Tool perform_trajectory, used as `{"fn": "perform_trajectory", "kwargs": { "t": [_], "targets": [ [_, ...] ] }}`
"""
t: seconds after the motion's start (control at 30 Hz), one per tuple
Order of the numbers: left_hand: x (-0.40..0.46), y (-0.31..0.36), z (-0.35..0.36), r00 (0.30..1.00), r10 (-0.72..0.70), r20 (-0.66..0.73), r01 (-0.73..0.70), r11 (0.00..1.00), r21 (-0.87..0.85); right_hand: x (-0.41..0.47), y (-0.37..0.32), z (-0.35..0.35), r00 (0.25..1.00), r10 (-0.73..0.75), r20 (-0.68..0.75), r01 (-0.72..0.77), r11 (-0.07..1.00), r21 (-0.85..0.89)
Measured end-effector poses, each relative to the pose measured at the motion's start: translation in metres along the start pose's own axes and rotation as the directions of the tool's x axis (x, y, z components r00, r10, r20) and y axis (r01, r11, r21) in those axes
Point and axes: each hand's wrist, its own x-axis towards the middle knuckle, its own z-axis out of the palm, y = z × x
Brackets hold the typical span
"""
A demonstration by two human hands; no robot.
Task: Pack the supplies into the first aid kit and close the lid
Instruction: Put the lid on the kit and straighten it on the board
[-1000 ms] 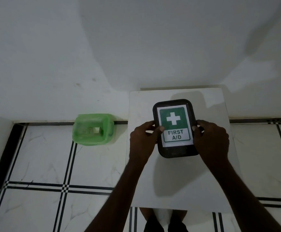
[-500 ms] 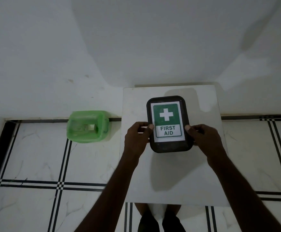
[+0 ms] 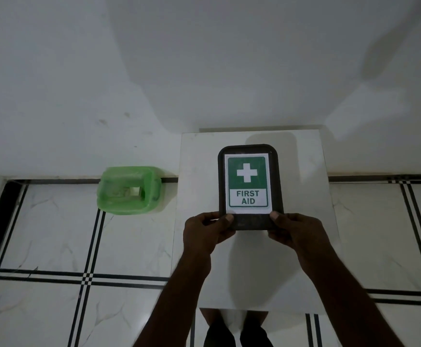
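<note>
Hands slid to near corners, left hand (image 3: 205, 231), right hand (image 3: 296, 231) pinching first aid kit (image 3: 248, 181)

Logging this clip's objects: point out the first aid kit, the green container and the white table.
first aid kit (image 3: 247, 172), head view, white cross on lid label
green container (image 3: 119, 196), head view, near left side of its top
white table (image 3: 197, 156), head view, bare far-left corner
</note>
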Motion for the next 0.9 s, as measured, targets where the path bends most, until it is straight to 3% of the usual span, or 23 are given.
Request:
{"fn": "perform_trajectory", "kwargs": {
  "t": [0.13, 0.33, 0.4, 0.53, 0.9],
  "targets": [
    [-0.007, -0.002, 0.005, 1.0, 0.004, -0.008, -0.005, 1.0, -0.016, -0.002, 0.002, 0.0, 1.0, -0.006, -0.003, 0.006, 0.999, -0.035],
    [0.015, 0.029, 0.006, 0.994, 0.079, 0.077, -0.095, 0.97, 0.223, 0.024, -0.027, 0.001, 0.983, -0.18, -0.034, 0.148, 0.891, -0.43],
    [0.031, 0.052, 0.014, 0.987, 0.135, 0.091, -0.152, 0.962, 0.225, 0.039, -0.052, 0.01, 0.971, -0.241, -0.001, 0.222, 0.895, -0.386],
    [0.065, 0.091, 0.037, 0.975, 0.206, 0.082, -0.22, 0.941, 0.258, 0.075, -0.094, 0.03, 0.981, -0.193, 0.021, 0.192, 0.948, -0.254],
    [0.105, 0.097, 0.044, 0.994, 0.11, 0.006, -0.11, 0.985, 0.135, 0.102, -0.106, 0.042, 0.983, -0.174, -0.053, 0.148, 0.934, -0.325]
  ]
}}
